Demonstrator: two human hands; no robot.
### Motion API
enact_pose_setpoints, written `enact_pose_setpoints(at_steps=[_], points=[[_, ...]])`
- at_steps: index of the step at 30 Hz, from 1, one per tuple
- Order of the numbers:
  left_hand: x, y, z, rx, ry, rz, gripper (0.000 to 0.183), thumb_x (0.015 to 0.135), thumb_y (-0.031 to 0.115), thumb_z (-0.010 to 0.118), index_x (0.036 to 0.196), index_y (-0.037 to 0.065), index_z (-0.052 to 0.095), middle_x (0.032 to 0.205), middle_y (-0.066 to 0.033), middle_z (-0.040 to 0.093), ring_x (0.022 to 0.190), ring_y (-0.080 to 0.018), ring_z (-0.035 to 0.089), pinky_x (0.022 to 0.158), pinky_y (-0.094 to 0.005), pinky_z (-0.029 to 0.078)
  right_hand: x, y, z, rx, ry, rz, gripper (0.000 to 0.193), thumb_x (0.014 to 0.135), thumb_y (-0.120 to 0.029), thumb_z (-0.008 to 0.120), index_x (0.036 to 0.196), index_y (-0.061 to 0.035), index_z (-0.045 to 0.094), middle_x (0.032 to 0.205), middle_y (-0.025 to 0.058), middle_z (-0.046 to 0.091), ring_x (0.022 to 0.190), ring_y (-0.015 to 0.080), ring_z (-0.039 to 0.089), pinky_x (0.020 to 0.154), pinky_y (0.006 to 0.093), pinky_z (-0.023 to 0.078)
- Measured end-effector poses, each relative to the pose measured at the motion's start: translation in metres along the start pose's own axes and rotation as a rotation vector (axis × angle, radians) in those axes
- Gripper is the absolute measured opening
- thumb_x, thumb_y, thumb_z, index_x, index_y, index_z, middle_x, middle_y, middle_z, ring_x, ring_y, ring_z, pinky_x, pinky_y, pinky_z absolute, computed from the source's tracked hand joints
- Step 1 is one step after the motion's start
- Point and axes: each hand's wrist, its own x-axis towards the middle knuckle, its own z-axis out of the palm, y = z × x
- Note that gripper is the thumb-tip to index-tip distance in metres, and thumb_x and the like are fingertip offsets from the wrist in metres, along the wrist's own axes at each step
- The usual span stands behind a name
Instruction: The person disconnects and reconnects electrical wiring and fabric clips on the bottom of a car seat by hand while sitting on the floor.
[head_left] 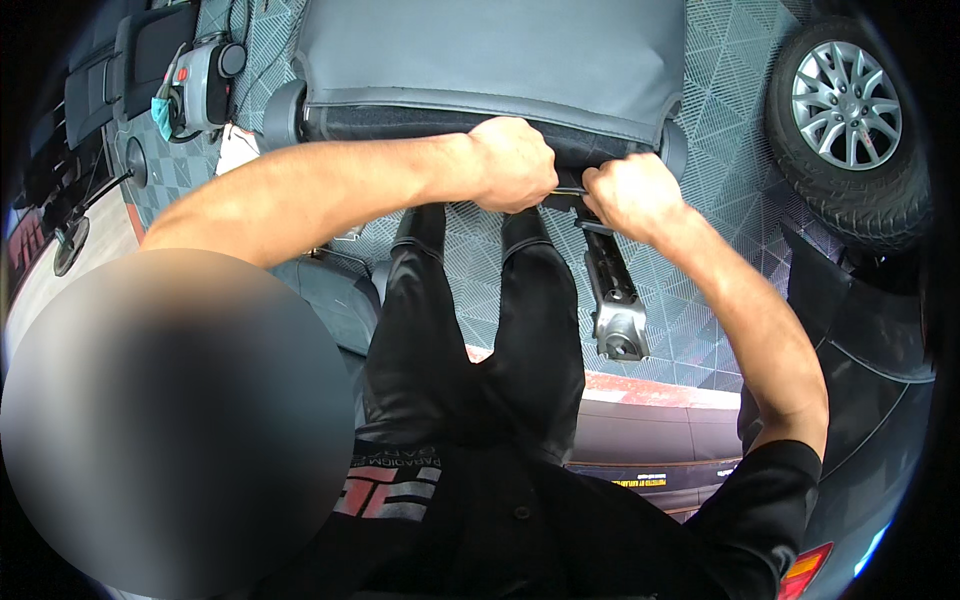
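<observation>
In the head view, a grey leather car seat back (490,60) is seen lying on the grey diamond-patterned floor tiles (720,140), its lower edge turned toward the person. A dark strip along that lower edge (400,122) is gripped by both hands. The left hand (515,165) is closed into a fist over the strip near its middle, knuckles up. The right hand (630,195) is closed just beside it, and a thin dark bar (562,192) is held between the two fists. A black metal seat rail with a silver bracket end (615,300) is seen hanging below the right hand, beside the person's black trousers (470,330). A spare wheel with a silver alloy rim (850,110) is seen lying at the upper right, well apart from the hands. A grey power tool with a teal tag (195,85) is seen at the upper left.
</observation>
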Motion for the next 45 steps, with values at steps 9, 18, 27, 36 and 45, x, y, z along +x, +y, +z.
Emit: enact_pose_setpoints(at_steps=[9, 18, 27, 36, 45], points=[[-0.006, 0.003, 0.007, -0.111, 0.156, -0.014, 0.028, 0.089, 0.027, 0.059, 0.072, 0.004, 0.064, 0.065, -0.0149, 0.066, 0.067, -0.0324, 0.069, 0.059, -0.0455, 0.054, -0.013, 0.012, -0.008, 0.129, -0.004, -0.062, 0.023, 0.086, -0.028, 0.064, 0.081, -0.0058, 0.067, 0.072, 0.0133, 0.068, 0.071, 0.0318, 0.069, 0.068, 0.0445, 0.056], [-0.086, 0.055, 0.031, -0.416, 0.679, -0.137, 0.022, 0.073, 0.015, 0.074, 0.09, 0.007, 0.063, 0.09, -0.0077, 0.058, 0.084, -0.0259, 0.059, 0.068, -0.0377, 0.052, -0.099, -0.025, -0.007, 0.313, -0.106, 0.193, 0.025, 0.087, -0.027, 0.064, 0.083, -0.0024, 0.064, 0.082, 0.015, 0.068, 0.079, 0.0344, 0.069, 0.072, 0.0461, 0.056], [-0.003, 0.051, 0.059, -0.339, 0.72, -0.394, 0.031, 0.071, 0.003, 0.069, 0.101, 0.006, 0.06, 0.094, -0.0084, 0.058, 0.092, -0.0283, 0.058, 0.08, -0.0398, 0.049, -0.073, -0.032, -0.006, 0.46, 0.29, 0.379, 0.044, 0.085, -0.02, 0.071, 0.123, -0.0088, 0.055, 0.103, 0.0139, 0.064, 0.09, 0.0337, 0.067, 0.077, 0.0452, 0.055], [-0.049, 0.108, 0.114, -0.508, 0.847, -0.17, 0.019, 0.069, 0.003, 0.069, 0.082, 0.01, 0.057, 0.088, -0.0033, 0.057, 0.084, -0.0241, 0.058, 0.074, -0.0377, 0.047, -0.052, -0.041, 0.016, 0.369, 0.353, 0.339, 0.021, 0.087, -0.016, 0.068, 0.105, -0.0063, 0.062, 0.1, 0.0119, 0.062, 0.088, 0.0358, 0.066, 0.075, 0.0454, 0.055], [-0.094, 0.142, 0.205, -0.916, 0.668, -0.504, 0.012, 0.08, 0.01, 0.068, 0.088, 0.005, 0.061, 0.086, -0.0113, 0.065, 0.085, -0.0308, 0.066, 0.076, -0.0423, 0.053, -0.069, -0.089, -0.025, 0.252, 0.25, 0.361, 0.019, 0.086, -0.016, 0.068, 0.1, -0.0028, 0.066, 0.092, 0.014, 0.064, 0.087, 0.0353, 0.066, 0.077, 0.0448, 0.053]])
